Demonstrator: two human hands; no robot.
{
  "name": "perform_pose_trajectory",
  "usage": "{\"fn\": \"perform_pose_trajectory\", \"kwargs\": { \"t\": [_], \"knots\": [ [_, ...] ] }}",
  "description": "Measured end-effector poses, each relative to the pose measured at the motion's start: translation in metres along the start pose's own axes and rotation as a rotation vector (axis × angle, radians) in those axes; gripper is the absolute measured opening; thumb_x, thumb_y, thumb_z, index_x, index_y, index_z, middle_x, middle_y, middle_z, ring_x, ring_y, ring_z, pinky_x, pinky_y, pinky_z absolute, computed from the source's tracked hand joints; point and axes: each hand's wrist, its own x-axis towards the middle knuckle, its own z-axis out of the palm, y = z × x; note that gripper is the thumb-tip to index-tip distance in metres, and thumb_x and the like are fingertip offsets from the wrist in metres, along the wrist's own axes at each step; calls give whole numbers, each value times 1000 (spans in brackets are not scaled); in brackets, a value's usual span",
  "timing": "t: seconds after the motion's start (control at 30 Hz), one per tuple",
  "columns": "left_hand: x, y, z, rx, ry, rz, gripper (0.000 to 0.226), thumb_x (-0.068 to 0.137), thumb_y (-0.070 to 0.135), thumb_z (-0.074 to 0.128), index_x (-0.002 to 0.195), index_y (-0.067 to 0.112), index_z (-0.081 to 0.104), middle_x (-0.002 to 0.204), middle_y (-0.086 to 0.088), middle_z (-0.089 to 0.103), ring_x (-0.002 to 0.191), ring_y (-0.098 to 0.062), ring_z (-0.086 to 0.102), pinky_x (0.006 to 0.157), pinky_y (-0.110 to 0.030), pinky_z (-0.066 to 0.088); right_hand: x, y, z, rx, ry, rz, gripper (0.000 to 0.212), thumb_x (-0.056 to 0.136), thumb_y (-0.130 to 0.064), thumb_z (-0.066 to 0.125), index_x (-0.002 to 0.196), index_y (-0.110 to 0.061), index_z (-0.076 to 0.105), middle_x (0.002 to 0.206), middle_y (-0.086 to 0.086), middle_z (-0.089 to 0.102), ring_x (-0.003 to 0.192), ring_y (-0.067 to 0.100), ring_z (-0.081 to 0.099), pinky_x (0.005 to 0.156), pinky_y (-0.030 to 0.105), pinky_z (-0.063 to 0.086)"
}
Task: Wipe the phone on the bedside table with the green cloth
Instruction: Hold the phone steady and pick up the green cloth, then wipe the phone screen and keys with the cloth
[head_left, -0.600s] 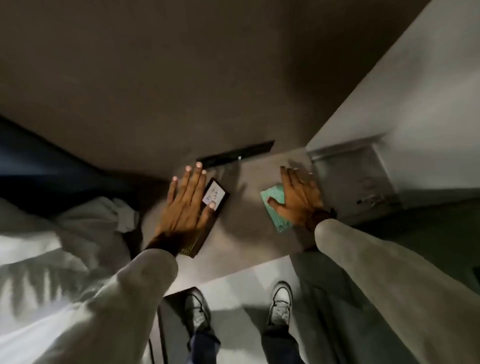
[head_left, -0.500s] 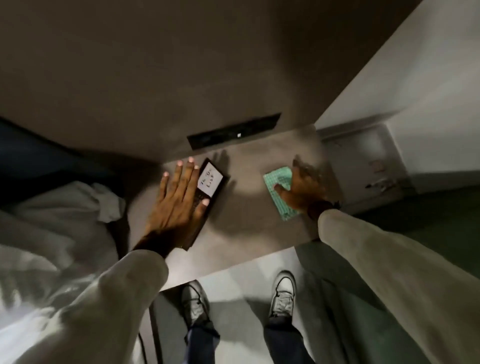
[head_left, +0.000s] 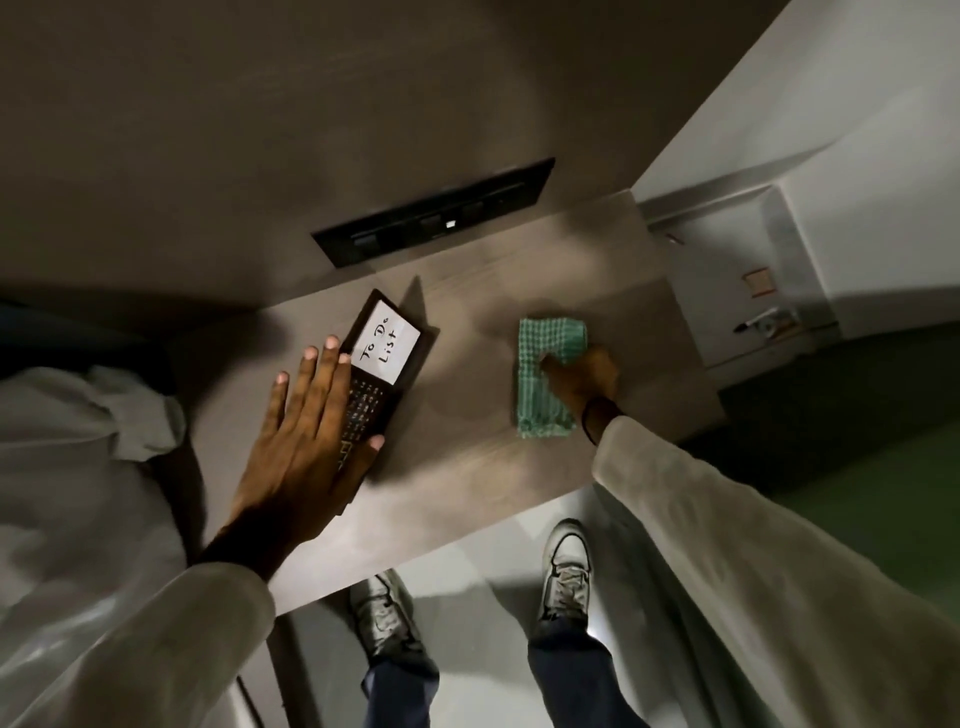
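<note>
Fingers (head_left: 311, 379) of the left hand (head_left: 301, 447) lie flat and spread, released rather than gripping, pressing down on the left edge of the phone with the thumb against its near right side. On the right hand (head_left: 584, 376) the fingers are curled into the cloth, pinching a fold of it.

Largest in view is the grey-brown wood-grain bedside table (head_left: 467, 493), set against a matching wall panel that carries a long black switch plate (head_left: 434, 221). Pale rumpled bedding (head_left: 78, 467) borders it on the left. On the tabletop the green checked woven cloth (head_left: 545, 374), folded into a rough oblong, lies well apart from the phone, toward the right side. The slim black rectangular phone (head_left: 382, 379) sits at the left, angled, with a white paper label reading "To Do List" over its upper part and small keys below.

Wiping has not begun, in my judgement (cloth and phone are not yet touching). Risks from here: the flat left hand pins only one edge, so a firm stroke could spin or slide the phone toward the table's near edge; the cloth could also catch and lift the paper label; a loose pinch might let the fold unravel mid-stroke.
</note>
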Motion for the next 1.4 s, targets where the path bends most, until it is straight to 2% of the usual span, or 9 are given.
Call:
{"fn": "perform_pose_trajectory", "kwargs": {
  "t": [0.1, 0.27, 0.33, 0.43, 0.63, 0.7, 0.87, 1.07, 1.4],
  "knots": [
    [-4, -6, -7, -13, -34, -6, 97, 98, 64, 37, 165, 6, -1, 176, -13, -6, 163, -28, -4, 130, -54, 10, -7, 0, 9, 260, -157, 118, 57, 82, -27, 77, 130, -3, 61, 134, 18, 64, 120, 33, 64, 99, 48, 55],
    [-11, -15, -19, -4, -150, 21, 118, 87, 80, 43, 164, 8, -10, 173, -12, -16, 162, -30, -11, 131, -54, 6, -49, -2, 28, 697, -334, 198, 18, 86, -14, 74, 103, -10, 72, 90, 3, 74, 58, 10, 69, 43, 15, 52],
    [-12, -18, -19, 8, -192, 42, 127, 82, 83, 49, 164, 7, -10, 173, -13, -15, 162, -32, -9, 130, -55, 8, -68, -2, 38, 717, -393, 172, 11, 87, -12, 71, 98, -14, 71, 89, 0, 73, 64, 10, 71, 48, 18, 55],
    [-14, -22, -17, 29, -215, 68, 139, 72, 88, 54, 164, 5, -9, 174, -16, -13, 162, -32, -8, 130, -55, 9, -96, -1, 59, 749, -439, 124, 28, 87, 0, 66, 115, -2, 68, 104, 12, 71, 88, 26, 69, 79, 35, 59],
    [-15, -32, -15, 29, -220, 99, 157, 57, 91, 65, 164, 2, -8, 174, -17, -14, 162, -33, -10, 130, -57, 9, -135, -13, 93, 790, -297, 17, 27, 76, 5, 73, 101, -4, 73, 97, 12, 76, 79, 23, 71, 65, 28, 61],
    [-13, -32, -16, 36, -233, 112, 160, 55, 90, 68, 164, 2, -9, 174, -17, -15, 162, -34, -10, 130, -56, 7, -141, -23, 105, 684, -172, -29, 21, 71, -2, 77, 92, -5, 75, 90, 13, 79, 76, 25, 73, 67, 36, 63],
    [-9, -25, -16, 2, -215, 113, 162, 52, 88, 74, 164, 0, -6, 174, -19, -11, 162, -35, -9, 130, -56, 4, -147, -40, 127, 508, -60, -127, 14, 66, -12, 80, 79, -6, 77, 65, -2, 68, 60, 15, 65, 57, 25, 51],
    [-8, -22, -16, -20, -241, 70, 165, 50, 85, 78, 164, 5, -13, 173, -13, -21, 161, -28, -19, 130, -46, -9, -143, -43, 144, 522, -129, -49, 41, 73, -14, 81, 111, -1, 73, 108, 17, 78, 96, 30, 76, 82, 44, 63],
    [-8, -20, -16, -15, -214, 59, 167, 48, 81, 82, 164, 3, -11, 174, -17, -16, 162, -32, -14, 131, -49, -4, -140, -44, 145, 584, -77, -91, 32, 73, -7, 80, 104, -1, 76, 103, 19, 78, 94, 32, 76, 83, 51, 62]
  ]
}}
